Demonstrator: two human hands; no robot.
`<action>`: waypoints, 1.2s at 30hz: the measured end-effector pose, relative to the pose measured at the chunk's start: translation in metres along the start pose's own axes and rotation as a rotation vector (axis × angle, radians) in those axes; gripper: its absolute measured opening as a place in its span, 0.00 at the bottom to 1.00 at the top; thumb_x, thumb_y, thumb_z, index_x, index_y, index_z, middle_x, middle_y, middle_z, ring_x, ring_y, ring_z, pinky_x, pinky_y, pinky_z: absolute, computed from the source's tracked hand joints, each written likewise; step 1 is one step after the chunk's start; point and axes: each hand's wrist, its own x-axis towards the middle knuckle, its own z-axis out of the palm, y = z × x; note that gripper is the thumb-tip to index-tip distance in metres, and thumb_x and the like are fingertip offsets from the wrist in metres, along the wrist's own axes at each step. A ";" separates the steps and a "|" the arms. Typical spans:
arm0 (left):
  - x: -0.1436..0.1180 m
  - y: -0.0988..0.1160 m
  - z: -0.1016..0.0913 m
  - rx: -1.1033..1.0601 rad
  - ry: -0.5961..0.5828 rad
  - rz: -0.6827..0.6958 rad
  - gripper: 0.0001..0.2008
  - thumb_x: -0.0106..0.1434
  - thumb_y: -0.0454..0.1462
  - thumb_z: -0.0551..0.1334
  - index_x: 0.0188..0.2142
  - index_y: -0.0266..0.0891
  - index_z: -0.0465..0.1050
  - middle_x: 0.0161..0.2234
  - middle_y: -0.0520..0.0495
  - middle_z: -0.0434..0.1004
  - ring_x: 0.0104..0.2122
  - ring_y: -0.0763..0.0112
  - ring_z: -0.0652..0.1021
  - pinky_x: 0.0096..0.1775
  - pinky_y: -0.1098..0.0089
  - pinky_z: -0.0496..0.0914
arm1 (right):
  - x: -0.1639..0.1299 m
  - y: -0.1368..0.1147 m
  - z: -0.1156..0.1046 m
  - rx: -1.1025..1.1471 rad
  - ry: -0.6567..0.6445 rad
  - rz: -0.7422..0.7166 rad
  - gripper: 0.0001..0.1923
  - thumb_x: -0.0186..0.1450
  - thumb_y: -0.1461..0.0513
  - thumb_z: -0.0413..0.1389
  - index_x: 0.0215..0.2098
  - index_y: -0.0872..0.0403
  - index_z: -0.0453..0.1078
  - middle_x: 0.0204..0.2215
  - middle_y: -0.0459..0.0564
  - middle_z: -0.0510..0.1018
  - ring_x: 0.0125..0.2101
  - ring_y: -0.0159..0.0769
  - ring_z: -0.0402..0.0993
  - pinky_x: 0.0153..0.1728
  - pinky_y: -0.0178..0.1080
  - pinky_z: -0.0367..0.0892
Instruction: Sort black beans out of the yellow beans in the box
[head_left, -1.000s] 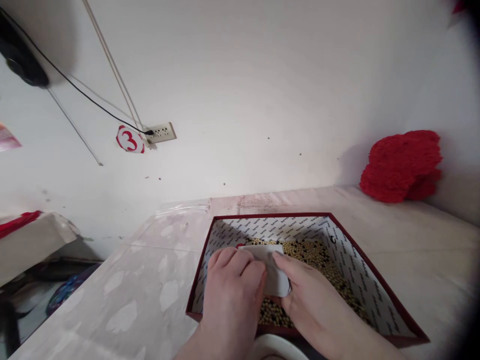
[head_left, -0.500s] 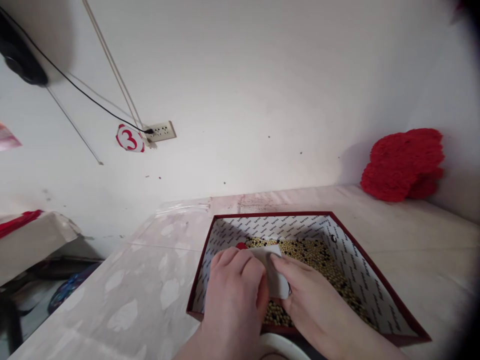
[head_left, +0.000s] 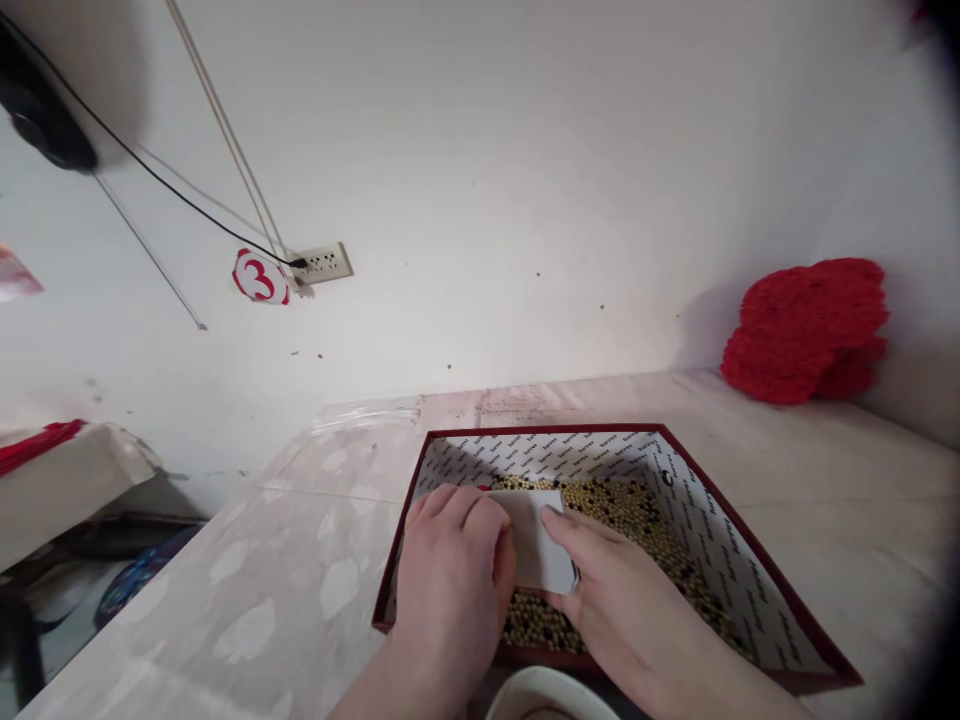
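Right grip [head_left: 611, 570] pinches a white card [head_left: 536, 545], thumb on top. Left hand [head_left: 454, 560] curls knuckles-up at the card's left end; can't tell if it's holding. Both over a red-rimmed box [head_left: 577, 452] of beans [head_left: 619, 508] on the cloth-covered table [head_left: 292, 580]. White wall [head_left: 487, 200] behind, power outlet [head_left: 324, 264] left, red fluffy bundle [head_left: 806, 330] right.

Your left hand [head_left: 454, 565] has shifted toward the left wall of the dark-red box [head_left: 547, 430], exposing more of the white card [head_left: 541, 545] and hiding most of the red object [head_left: 484, 488].
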 end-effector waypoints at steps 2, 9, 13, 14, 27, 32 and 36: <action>0.000 0.000 0.000 -0.004 -0.002 0.008 0.07 0.56 0.28 0.57 0.24 0.39 0.65 0.26 0.49 0.69 0.30 0.65 0.69 0.35 0.62 0.64 | 0.000 0.001 0.000 -0.012 0.018 0.005 0.09 0.55 0.57 0.61 0.34 0.52 0.74 0.30 0.48 0.78 0.35 0.38 0.70 0.30 0.38 0.61; 0.003 -0.001 -0.001 -0.010 -0.020 -0.003 0.07 0.56 0.28 0.57 0.24 0.39 0.65 0.26 0.49 0.70 0.30 0.65 0.69 0.35 0.61 0.64 | 0.000 0.002 -0.001 0.000 -0.014 -0.020 0.07 0.58 0.58 0.59 0.33 0.52 0.74 0.31 0.48 0.78 0.36 0.37 0.69 0.32 0.38 0.61; 0.002 0.000 0.001 -0.029 -0.004 0.003 0.07 0.56 0.28 0.57 0.25 0.39 0.66 0.26 0.49 0.70 0.30 0.64 0.69 0.35 0.61 0.64 | 0.001 0.001 0.000 -0.010 -0.009 -0.004 0.07 0.58 0.59 0.58 0.34 0.52 0.74 0.31 0.47 0.78 0.37 0.38 0.68 0.33 0.38 0.62; 0.001 0.002 0.001 -0.047 -0.008 0.031 0.07 0.56 0.28 0.57 0.25 0.39 0.66 0.27 0.49 0.70 0.30 0.65 0.69 0.35 0.61 0.64 | 0.001 0.001 0.000 -0.012 -0.001 -0.011 0.05 0.58 0.59 0.59 0.32 0.52 0.74 0.30 0.47 0.78 0.37 0.37 0.68 0.33 0.38 0.62; 0.001 0.003 0.001 -0.092 0.040 0.082 0.07 0.56 0.28 0.58 0.24 0.38 0.65 0.26 0.50 0.70 0.30 0.66 0.69 0.36 0.62 0.63 | 0.001 0.002 -0.002 0.005 -0.011 -0.033 0.05 0.54 0.60 0.62 0.27 0.53 0.74 0.27 0.46 0.77 0.30 0.33 0.67 0.31 0.36 0.61; 0.003 0.001 0.000 -0.063 0.054 -0.016 0.08 0.57 0.28 0.57 0.23 0.38 0.65 0.25 0.50 0.69 0.29 0.66 0.69 0.35 0.63 0.63 | 0.000 0.003 -0.003 -0.036 -0.023 0.001 0.06 0.57 0.58 0.59 0.32 0.52 0.74 0.27 0.45 0.76 0.29 0.33 0.67 0.29 0.35 0.60; 0.001 0.006 0.001 -0.140 0.029 0.058 0.06 0.55 0.28 0.59 0.24 0.38 0.66 0.26 0.50 0.71 0.30 0.67 0.69 0.36 0.62 0.63 | 0.001 0.002 -0.003 -0.026 0.002 -0.018 0.05 0.56 0.60 0.60 0.27 0.54 0.73 0.25 0.45 0.75 0.29 0.31 0.65 0.29 0.34 0.60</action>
